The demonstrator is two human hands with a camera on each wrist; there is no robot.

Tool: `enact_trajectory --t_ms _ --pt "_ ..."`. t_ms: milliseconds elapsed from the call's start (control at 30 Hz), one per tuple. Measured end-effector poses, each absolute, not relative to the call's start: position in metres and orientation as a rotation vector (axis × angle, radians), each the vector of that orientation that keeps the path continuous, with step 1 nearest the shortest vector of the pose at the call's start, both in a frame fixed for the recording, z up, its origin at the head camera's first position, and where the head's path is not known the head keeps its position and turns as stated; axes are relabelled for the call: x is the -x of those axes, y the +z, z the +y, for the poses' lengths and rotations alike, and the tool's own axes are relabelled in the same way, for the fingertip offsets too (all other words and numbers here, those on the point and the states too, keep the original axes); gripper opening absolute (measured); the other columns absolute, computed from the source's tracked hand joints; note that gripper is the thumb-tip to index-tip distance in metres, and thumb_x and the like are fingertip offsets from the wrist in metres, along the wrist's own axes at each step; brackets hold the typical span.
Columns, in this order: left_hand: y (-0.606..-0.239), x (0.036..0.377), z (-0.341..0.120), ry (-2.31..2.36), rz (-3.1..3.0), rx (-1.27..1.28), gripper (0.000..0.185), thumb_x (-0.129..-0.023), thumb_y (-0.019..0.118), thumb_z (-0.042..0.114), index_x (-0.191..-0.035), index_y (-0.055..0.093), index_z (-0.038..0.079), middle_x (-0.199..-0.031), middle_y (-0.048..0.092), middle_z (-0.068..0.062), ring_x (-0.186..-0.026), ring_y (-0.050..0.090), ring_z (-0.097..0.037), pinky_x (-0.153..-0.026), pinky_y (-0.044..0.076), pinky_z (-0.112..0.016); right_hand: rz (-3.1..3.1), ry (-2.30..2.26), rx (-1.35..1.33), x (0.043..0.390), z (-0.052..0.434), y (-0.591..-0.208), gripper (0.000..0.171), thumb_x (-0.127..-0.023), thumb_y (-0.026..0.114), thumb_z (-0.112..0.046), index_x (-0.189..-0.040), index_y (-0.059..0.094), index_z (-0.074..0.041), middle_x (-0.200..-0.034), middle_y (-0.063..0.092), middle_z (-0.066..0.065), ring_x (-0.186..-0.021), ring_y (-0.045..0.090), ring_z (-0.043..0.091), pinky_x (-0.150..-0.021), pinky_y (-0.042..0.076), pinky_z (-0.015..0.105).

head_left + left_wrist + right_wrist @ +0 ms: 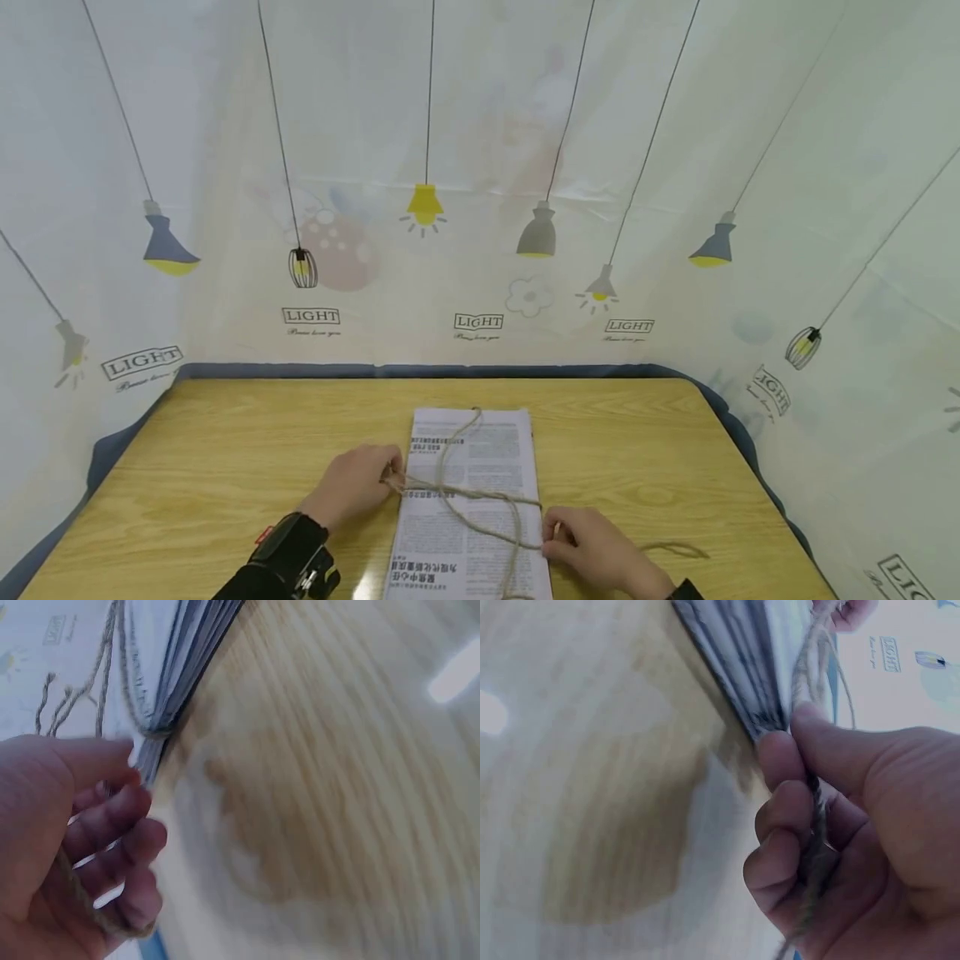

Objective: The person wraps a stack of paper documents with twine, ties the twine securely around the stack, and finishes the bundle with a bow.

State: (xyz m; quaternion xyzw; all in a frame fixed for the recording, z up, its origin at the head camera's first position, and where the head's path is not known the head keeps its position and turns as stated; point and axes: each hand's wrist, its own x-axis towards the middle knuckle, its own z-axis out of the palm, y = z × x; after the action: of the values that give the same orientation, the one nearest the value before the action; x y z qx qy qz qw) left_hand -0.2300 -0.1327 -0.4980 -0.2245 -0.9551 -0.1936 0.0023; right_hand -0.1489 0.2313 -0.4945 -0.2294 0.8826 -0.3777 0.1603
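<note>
A stack of folded newspapers point(495, 450) lies on the table with brown twine point(480, 493) crossing its top, one strand wrapped over its side edge in the left wrist view. At the stack's left edge my left hand point(360, 483) pinches twine between thumb and fingers; a strand also runs through its palm point(82, 900). My right hand point(600, 546) is at the right edge, its thumb and curled fingers gripping another length of twine point(815, 825) that passes through the palm. Loose twine curves across the print between both hands.
A wood-grain table point(262, 433) spreads beneath the stack. A twine end point(678, 548) trails on it past my right hand. Behind and around the table hangs a pale sheet point(465, 250) printed with lamps. A black wrist device point(288, 554) sits on my left wrist.
</note>
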Motion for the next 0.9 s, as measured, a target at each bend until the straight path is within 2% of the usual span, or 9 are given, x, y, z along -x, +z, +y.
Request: enact_trajectory --t_ms 133,267,367,467,667,767,900 --pt "-0.489 0.222 -0.143 -0.61 -2.972 0.855 0.017 -0.092 0.066 0.032 -0.078 0.058 0.029 -0.069 0.05 0.016 -0.062 0.043 -0.002 -0.061 0.037 -0.024 2.563 -1.082 0.66 0.151 0.237 -0.486 0.011 -0.096 0.06 -0.023 -0.091 0.065 -0.015 -0.074 0.063 -0.005 -0.062 0.05 -0.004 -0.059 0.043 0.021" --pt "-0.478 0.213 -0.153 -0.664 -2.979 0.877 0.02 -0.096 0.059 0.038 -0.078 0.057 0.028 -0.064 0.043 0.015 -0.058 0.036 0.0 -0.058 0.031 -0.024 2.63 -1.07 0.682 0.153 0.239 -0.478 0.013 -0.097 0.059 -0.021 -0.091 0.065 -0.012 -0.076 0.061 -0.006 -0.065 0.047 -0.005 -0.06 0.042 0.02" --pt "-0.47 0.207 -0.16 -0.698 -2.969 0.824 0.02 -0.097 0.058 0.039 -0.08 0.059 0.027 -0.064 0.043 0.015 -0.057 0.036 0.001 -0.058 0.031 -0.023 2.609 -1.101 0.631 0.155 0.239 -0.472 0.015 -0.097 0.06 -0.025 -0.094 0.068 -0.012 -0.073 0.059 -0.006 -0.06 0.043 -0.004 -0.056 0.039 0.019" --pt "-0.464 0.201 -0.167 -0.729 -2.94 0.762 0.018 -0.097 0.058 0.039 -0.082 0.062 0.029 -0.066 0.05 0.016 -0.057 0.039 0.002 -0.058 0.034 -0.022 2.576 -1.125 0.561 0.158 0.241 -0.467 0.02 -0.097 0.06 -0.029 -0.097 0.071 -0.013 -0.072 0.059 -0.003 -0.056 0.04 -0.002 -0.054 0.037 0.02" --pt "-0.457 0.192 -0.184 -0.794 -2.863 0.621 0.017 -0.097 0.054 0.044 -0.083 0.061 0.037 -0.07 0.055 0.018 -0.059 0.044 0.003 -0.06 0.038 -0.022 2.633 -1.104 0.569 0.162 0.247 -0.458 0.019 -0.101 0.053 -0.025 -0.098 0.063 -0.009 -0.077 0.06 0.0 -0.06 0.044 -0.001 -0.056 0.04 0.021" --pt "-0.452 0.189 -0.192 -0.808 -2.793 0.57 0.014 -0.098 0.055 0.042 -0.086 0.061 0.039 -0.072 0.057 0.018 -0.063 0.048 0.005 -0.061 0.042 -0.022 2.685 -1.078 0.591 0.162 0.25 -0.453 0.015 -0.1 0.055 -0.023 -0.098 0.065 -0.011 -0.081 0.062 -0.002 -0.063 0.046 -0.001 -0.057 0.042 0.022" --pt "-0.446 0.187 -0.202 -0.792 -2.704 0.53 0.013 -0.098 0.057 0.038 -0.087 0.064 0.036 -0.072 0.059 0.019 -0.064 0.05 0.006 -0.06 0.044 -0.022 2.737 -1.043 0.563 0.163 0.253 -0.447 0.014 -0.096 0.061 -0.028 -0.097 0.071 -0.019 -0.087 0.068 -0.003 -0.066 0.047 -0.001 -0.059 0.041 0.021"
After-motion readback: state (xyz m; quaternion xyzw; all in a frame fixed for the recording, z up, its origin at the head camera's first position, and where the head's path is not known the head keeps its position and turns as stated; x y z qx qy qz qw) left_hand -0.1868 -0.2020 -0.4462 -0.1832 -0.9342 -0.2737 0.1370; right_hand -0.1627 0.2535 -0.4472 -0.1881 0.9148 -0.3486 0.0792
